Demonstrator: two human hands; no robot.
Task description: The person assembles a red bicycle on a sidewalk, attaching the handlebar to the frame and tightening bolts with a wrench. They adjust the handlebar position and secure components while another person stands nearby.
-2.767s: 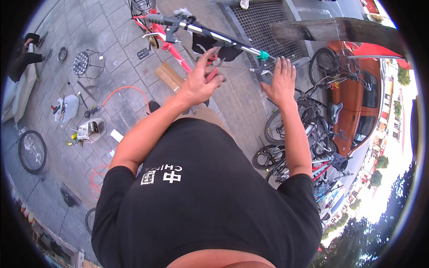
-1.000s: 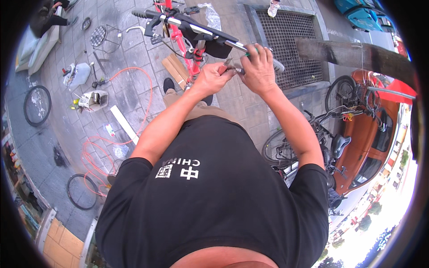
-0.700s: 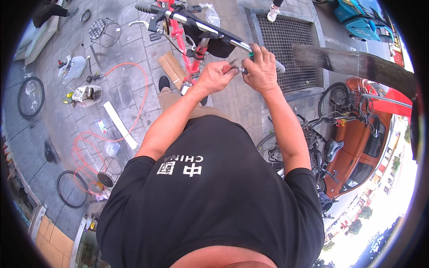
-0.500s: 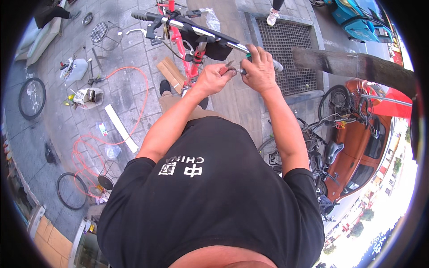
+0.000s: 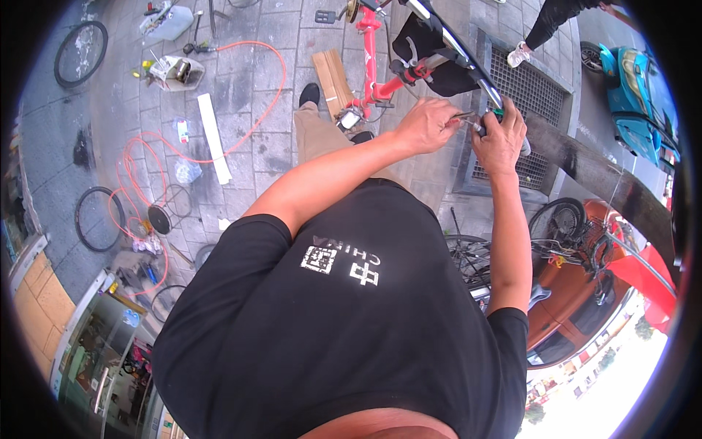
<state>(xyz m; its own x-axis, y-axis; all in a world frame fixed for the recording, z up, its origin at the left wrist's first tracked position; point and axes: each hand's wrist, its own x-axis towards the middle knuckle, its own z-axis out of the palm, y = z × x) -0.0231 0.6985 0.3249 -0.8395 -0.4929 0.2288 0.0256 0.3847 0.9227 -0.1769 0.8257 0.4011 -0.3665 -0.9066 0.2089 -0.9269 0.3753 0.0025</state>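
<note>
A red bicycle (image 5: 370, 62) stands in front of me, its silver and black handlebar (image 5: 462, 53) slanting down to the right. My right hand (image 5: 499, 143) is closed around the fittings at the handlebar's right end, where a bit of green and a pale grip end (image 5: 525, 146) show. Just left of it, my left hand (image 5: 428, 126) pinches a small red-handled tool (image 5: 461, 117) with a metal tip. The tip points toward the dark fitting under my right fingers; whether they touch I cannot tell. A black bag-like piece (image 5: 446, 77) hangs beside the bicycle's front tube.
A floor grate (image 5: 530, 80) and a dark wooden beam (image 5: 578, 154) lie to the right. An orange hose (image 5: 274, 110) curls on the paving at left, near a white strip (image 5: 213, 139), cardboard (image 5: 333, 80) and a tool container (image 5: 175, 73). Someone's leg (image 5: 548, 33) is beyond the grate.
The view has turned, so the bicycle and both hands sit further right. The left hand and its tool stay beside the right hand at the bar end. The other person's leg shows more.
</note>
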